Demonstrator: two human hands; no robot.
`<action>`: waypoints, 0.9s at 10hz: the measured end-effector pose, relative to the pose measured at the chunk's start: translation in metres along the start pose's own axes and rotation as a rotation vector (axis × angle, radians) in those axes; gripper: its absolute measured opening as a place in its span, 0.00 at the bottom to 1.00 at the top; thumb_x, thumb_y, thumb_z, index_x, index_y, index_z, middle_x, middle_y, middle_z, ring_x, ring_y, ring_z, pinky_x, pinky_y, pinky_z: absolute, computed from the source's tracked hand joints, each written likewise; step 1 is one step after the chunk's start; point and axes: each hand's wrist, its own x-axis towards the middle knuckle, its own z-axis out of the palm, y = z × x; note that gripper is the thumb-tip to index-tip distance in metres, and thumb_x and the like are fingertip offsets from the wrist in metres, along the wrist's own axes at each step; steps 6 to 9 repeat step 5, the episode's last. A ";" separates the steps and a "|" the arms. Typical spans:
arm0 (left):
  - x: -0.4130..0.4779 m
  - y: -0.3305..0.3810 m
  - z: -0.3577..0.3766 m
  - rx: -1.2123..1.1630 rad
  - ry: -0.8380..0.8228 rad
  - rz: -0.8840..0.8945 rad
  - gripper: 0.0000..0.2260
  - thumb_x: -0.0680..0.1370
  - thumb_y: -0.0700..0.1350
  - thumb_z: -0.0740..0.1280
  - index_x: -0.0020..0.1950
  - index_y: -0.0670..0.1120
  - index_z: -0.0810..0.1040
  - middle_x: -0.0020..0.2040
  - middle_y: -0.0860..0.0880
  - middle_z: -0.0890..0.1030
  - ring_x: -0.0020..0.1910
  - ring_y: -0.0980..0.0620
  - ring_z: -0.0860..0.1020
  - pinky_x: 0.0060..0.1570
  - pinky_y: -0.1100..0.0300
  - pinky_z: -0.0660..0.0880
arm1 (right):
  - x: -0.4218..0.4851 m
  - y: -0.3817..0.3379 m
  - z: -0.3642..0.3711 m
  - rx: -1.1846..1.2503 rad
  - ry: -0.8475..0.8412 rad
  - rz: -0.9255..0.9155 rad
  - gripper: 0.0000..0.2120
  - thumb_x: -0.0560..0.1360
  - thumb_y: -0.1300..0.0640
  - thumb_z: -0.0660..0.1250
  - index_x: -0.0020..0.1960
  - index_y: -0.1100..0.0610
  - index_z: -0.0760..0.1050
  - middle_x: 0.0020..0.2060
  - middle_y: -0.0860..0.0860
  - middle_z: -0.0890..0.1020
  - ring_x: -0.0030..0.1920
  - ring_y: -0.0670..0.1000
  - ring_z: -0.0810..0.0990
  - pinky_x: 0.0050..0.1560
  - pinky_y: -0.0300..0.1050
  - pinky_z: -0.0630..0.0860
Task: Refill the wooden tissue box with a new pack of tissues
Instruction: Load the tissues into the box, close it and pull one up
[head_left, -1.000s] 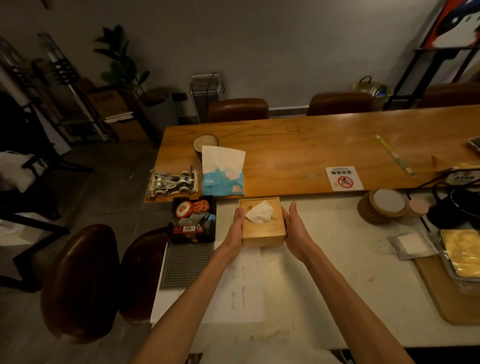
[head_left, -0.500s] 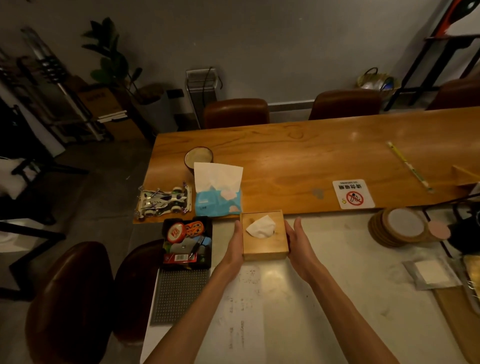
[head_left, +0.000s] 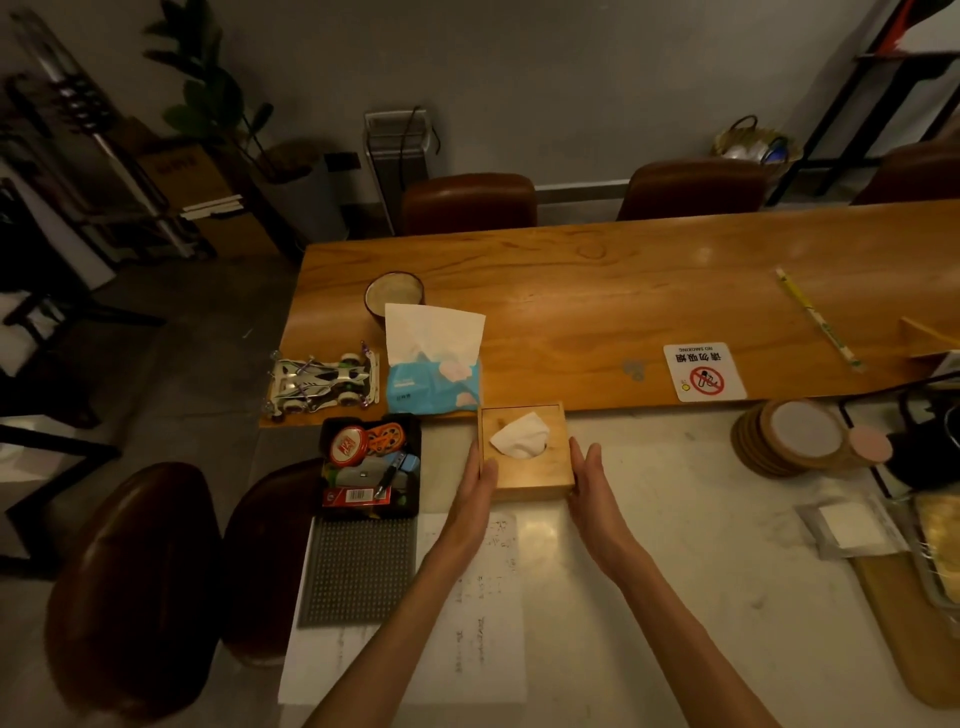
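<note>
The wooden tissue box (head_left: 540, 470) rests on the white table, its far edge against the wooden table. A white tissue (head_left: 519, 436) sticks out of its top slot. My left hand (head_left: 475, 483) lies flat along the box's left side with the thumb on its top edge. My right hand (head_left: 589, 478) is by the near right corner, fingers straight, barely touching. Just left of and behind the box, a blue tissue pack (head_left: 434, 387) lies on the wooden table with a white tissue standing out of it.
A black tray (head_left: 330, 512) of small items sits left of the box, with a toy race car (head_left: 322, 382) and a cup (head_left: 394, 296) behind it. Right are stacked coasters (head_left: 789, 439) and a no-smoking sign (head_left: 704, 371). A printed sheet (head_left: 478, 597) and grey mat (head_left: 358, 571) lie nearer me.
The box has gone from between my hands to resting against the wooden table's edge. My right hand has eased off its side and both hands have slid back toward me.
</note>
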 end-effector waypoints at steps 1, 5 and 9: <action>0.000 -0.005 0.001 0.080 -0.052 0.034 0.28 0.84 0.51 0.54 0.79 0.53 0.43 0.75 0.59 0.53 0.72 0.62 0.53 0.69 0.64 0.53 | -0.009 -0.007 0.007 -0.014 0.010 -0.023 0.35 0.76 0.29 0.40 0.79 0.43 0.48 0.77 0.43 0.57 0.77 0.47 0.56 0.77 0.49 0.52; 0.005 -0.008 -0.014 0.896 0.193 0.089 0.27 0.79 0.62 0.55 0.74 0.53 0.55 0.66 0.42 0.73 0.61 0.39 0.74 0.58 0.46 0.74 | -0.036 -0.022 0.017 -0.671 0.086 -0.269 0.35 0.79 0.46 0.63 0.78 0.52 0.49 0.73 0.49 0.65 0.73 0.54 0.66 0.65 0.42 0.66; 0.005 -0.008 -0.014 0.896 0.193 0.089 0.27 0.79 0.62 0.55 0.74 0.53 0.55 0.66 0.42 0.73 0.61 0.39 0.74 0.58 0.46 0.74 | -0.036 -0.022 0.017 -0.671 0.086 -0.269 0.35 0.79 0.46 0.63 0.78 0.52 0.49 0.73 0.49 0.65 0.73 0.54 0.66 0.65 0.42 0.66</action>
